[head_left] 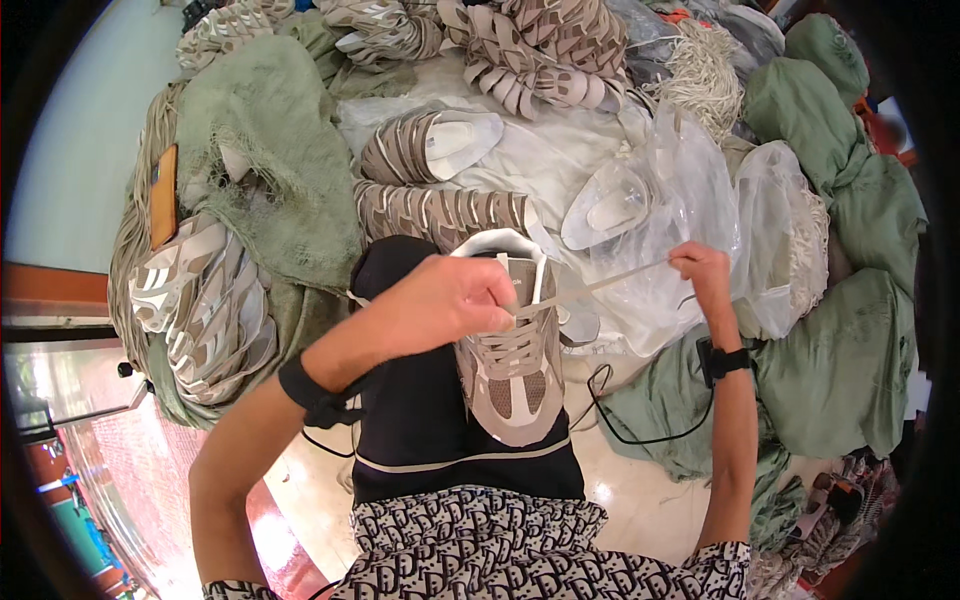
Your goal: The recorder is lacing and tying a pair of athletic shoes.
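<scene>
Since the shoe rests on my lap with its toe toward six o'clock, I take it as the middle of the dial. At ten o'clock, far to the left, an orange-cased phone leans by a bundle of striped shoe pieces. Just right of them, between ten and eleven, a frayed green cloth drapes over the heap. One black band circles my left wrist. Toward eleven, a row of brown-and-white uppers lies on white sheeting, with a nested stack just past it. Close by the shoe's opening, also near eleven, the fingers of my left hand are curled tight, pinching a pale flat lace. Under the shoe are my black trousers; its crisscross lacing and mesh toe face up. At twelve, more stacked uppers crowd the far edge. From my left fingers the lace runs taut toward two o'clock, where the fingers of my right hand are clenched on it. Between one and two lies a clear plastic bag, and beyond it, at one, a tangle of cream cords. At three, dull-green sacks bulge.
</scene>
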A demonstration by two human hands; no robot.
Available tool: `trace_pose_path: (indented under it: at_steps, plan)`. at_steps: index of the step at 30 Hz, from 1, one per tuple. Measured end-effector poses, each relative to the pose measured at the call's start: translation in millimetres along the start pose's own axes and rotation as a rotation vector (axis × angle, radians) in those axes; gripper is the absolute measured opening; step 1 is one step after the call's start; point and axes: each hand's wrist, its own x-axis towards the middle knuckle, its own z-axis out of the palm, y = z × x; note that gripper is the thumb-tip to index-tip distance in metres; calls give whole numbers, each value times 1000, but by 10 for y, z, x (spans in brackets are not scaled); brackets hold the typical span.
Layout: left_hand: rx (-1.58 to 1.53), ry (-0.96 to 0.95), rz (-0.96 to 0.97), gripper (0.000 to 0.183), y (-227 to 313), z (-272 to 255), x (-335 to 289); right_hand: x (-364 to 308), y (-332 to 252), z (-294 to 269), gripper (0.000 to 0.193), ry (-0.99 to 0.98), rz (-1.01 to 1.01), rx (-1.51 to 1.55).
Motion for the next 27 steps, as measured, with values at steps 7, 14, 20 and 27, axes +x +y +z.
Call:
trace_pose_path:
  at_steps: [7,14,20,27]
  plan:
    - [144,252,13,17,-111,292,58,445,902,-640,10,189,74,-529]
    - [857,482,412,26,-258,288,-65,453,1183,-383,13,27,-177,-962]
    - [1178,345,433,18,-331,322,37,-82,-284,531,52,-363,-130,-99]
    - [1240,233,428,7,-362,132,-161,-365,-990,1262,14,-211,-294,-563]
